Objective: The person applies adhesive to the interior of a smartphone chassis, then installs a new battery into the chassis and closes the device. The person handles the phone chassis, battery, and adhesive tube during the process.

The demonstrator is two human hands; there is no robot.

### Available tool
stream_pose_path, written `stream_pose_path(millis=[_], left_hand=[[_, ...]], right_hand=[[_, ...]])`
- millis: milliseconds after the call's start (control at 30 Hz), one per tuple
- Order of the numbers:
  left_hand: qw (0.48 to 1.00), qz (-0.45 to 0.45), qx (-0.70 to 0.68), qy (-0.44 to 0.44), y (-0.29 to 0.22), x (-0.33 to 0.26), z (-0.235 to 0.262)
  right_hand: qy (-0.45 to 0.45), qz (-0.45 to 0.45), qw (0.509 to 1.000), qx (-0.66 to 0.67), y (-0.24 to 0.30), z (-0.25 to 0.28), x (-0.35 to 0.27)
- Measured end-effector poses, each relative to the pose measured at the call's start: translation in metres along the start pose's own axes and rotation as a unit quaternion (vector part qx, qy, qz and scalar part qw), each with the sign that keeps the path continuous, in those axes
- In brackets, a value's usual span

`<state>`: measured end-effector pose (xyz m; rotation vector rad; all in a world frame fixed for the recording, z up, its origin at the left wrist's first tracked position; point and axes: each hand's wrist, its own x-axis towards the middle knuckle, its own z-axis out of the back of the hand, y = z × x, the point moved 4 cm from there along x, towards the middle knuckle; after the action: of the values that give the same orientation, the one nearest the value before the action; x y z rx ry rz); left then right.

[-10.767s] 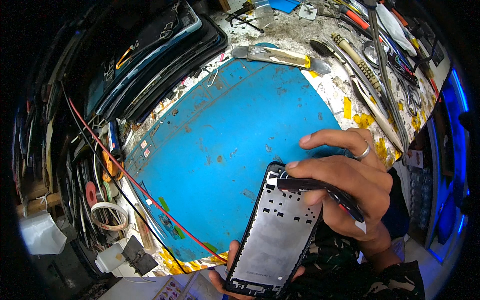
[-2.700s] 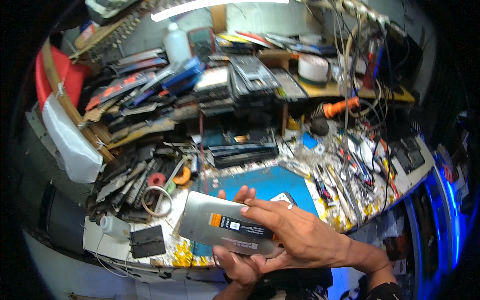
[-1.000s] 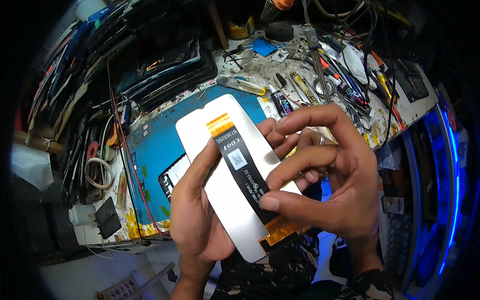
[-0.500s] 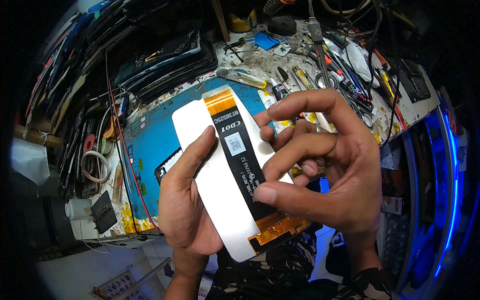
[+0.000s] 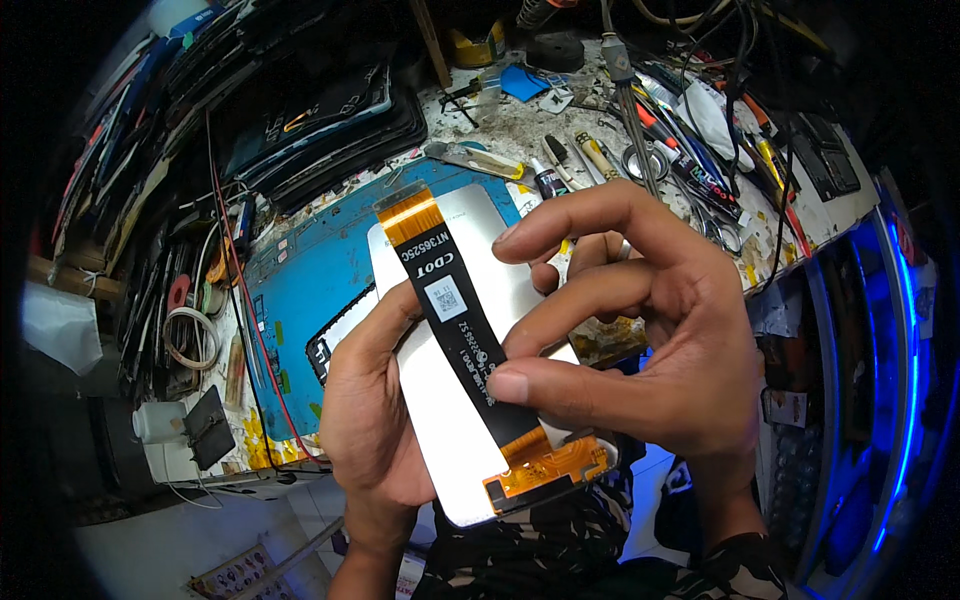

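A phone display panel is held tilted above the workbench, its shiny silver back facing up. My left hand grips it along the left edge, with the thumb partly hidden under the ribbon. Along the panel runs a black and orange flex cable with a small white label and a gold contact end at the top. My right hand pinches the cable's right edge between thumb and a bent finger, while another finger stretches over the panel. The cable's upper end stands away from the panel; its lower end joins an orange circuit strip.
A blue work mat lies behind, with a dark phone frame partly hidden by my left hand. Stacked dark phone parts stand at the back left. A utility knife, tubes, brushes and tools crowd the back right. Red and black wires cross the left.
The flex cable's upper part has shifted left and lifted from the panel, now overlapping my left thumb. My right hand has moved slightly left with it.
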<state>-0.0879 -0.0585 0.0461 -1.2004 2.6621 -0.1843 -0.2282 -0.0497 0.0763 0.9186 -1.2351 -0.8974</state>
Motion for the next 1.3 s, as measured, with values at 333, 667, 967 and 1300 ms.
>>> stream_pose_path(millis=[333,667,967,1300], left_hand=[[0.994,0.032,0.014,-0.100,0.004,0.006,-0.008],[0.994,-0.029,0.025,-0.101,0.015,0.009,-0.012],[1.000,-0.018,0.018,-0.016,0.014,0.010,-0.005],[1.000,0.006,0.009,0.015,0.012,0.013,0.000]], right_hand=[[0.043,0.018,0.997,0.063,0.001,0.020,-0.009],[0.026,-0.008,0.999,0.030,-0.002,0.025,-0.014],[0.038,-0.024,0.999,0.021,0.001,0.027,-0.021],[0.031,0.050,0.998,-0.025,0.008,0.026,-0.024]])
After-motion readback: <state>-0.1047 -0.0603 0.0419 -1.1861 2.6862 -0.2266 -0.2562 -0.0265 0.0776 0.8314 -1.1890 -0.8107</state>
